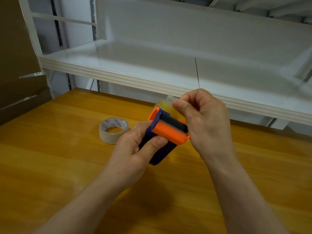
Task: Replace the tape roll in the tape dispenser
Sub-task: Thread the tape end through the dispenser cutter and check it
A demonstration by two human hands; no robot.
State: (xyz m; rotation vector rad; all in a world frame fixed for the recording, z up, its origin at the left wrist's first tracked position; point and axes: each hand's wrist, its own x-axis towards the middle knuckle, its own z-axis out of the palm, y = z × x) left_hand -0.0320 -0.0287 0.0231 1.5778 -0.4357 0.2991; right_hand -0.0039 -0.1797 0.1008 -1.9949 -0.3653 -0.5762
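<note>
L hand (135,146) wrapped round dispenser (168,132), R hand (204,120) pinching tape end (169,98)

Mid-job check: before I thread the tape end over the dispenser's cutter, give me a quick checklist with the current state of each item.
1. Dispenser held steady: ok, left hand grips its purple handle.
2. Tape end in hand: ok, right hand pinches it above the roller.
3. New roll seated on the hub: cannot tell, mostly hidden behind the orange frame.
4. Fingers clear of the serrated blade: ok, but close.
5. Other tape roll out of the way: ok, lying flat on the table, left of the dispenser.
</note>
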